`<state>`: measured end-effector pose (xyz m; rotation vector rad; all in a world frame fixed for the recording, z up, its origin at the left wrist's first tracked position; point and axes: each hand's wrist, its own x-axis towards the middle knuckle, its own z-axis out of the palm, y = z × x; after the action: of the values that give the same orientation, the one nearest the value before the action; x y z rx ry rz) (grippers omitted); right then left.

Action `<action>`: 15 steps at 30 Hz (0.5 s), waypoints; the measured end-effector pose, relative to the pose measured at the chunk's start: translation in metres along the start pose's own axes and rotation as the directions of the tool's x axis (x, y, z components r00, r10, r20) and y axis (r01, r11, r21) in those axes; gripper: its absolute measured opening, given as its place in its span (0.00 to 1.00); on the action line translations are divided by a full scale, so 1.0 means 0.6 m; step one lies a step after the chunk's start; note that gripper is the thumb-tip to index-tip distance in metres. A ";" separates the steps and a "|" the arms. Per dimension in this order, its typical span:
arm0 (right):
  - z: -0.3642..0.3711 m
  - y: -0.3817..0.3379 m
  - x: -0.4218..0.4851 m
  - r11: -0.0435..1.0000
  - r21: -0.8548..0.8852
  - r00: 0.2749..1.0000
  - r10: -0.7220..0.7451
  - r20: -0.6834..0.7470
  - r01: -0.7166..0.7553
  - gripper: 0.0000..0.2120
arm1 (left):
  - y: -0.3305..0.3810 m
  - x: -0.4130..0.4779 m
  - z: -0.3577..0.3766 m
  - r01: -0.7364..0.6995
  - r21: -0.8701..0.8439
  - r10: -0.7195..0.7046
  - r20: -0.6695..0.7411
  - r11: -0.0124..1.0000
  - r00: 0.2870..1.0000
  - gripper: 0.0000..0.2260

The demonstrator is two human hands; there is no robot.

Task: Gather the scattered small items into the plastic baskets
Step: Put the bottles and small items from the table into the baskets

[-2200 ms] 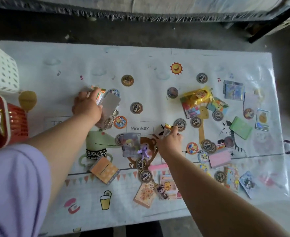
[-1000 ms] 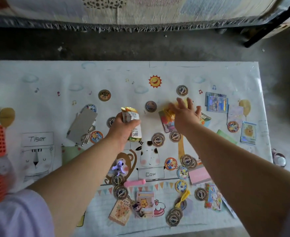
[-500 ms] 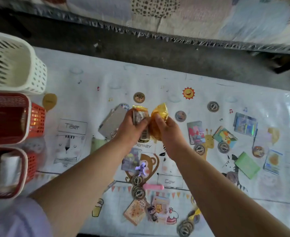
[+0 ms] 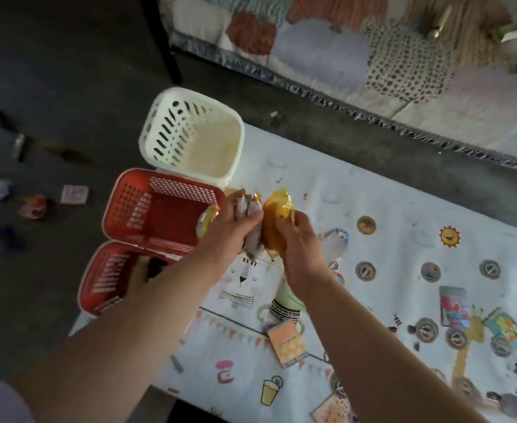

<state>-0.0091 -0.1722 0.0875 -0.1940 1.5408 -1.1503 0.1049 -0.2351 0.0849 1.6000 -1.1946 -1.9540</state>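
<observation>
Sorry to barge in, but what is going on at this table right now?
A person is gathering small items into baskets. The left hand grips silvery packets and the right hand grips a yellow packet, both at the edge of a red basket, not yet released. A white basket and a second red basket stand beside it. Tokens and cards lie scattered on the mat.

left hand [image 4: 229, 230]: curled, gripping | right hand [image 4: 299, 244]: curled, gripping | both: side by side

Dark floor [image 4: 52, 71], fringed patchwork quilt [image 4: 403, 56]
</observation>
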 end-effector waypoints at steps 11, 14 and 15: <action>0.266 0.027 0.058 0.775 -0.630 0.998 0.054 -0.021 -0.055 0.08 | 0.009 0.070 -0.264 0.209 0.171 -0.194 -0.100 0.963 0.976 0.33; 0.296 0.048 0.082 0.686 -0.725 0.998 0.042 -0.052 -0.066 0.09 | -0.007 0.110 -0.284 0.276 0.287 -0.247 -0.131 0.917 0.960 0.31; 0.300 0.051 0.088 0.659 -0.747 0.996 0.042 -0.076 -0.085 0.11 | -0.011 0.120 -0.285 0.282 0.352 -0.244 -0.150 0.892 0.958 0.29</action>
<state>0.1357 -0.2904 0.0526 -0.6662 1.9888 -0.3861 0.2425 -0.3483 0.0327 2.1261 -1.4350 -1.8482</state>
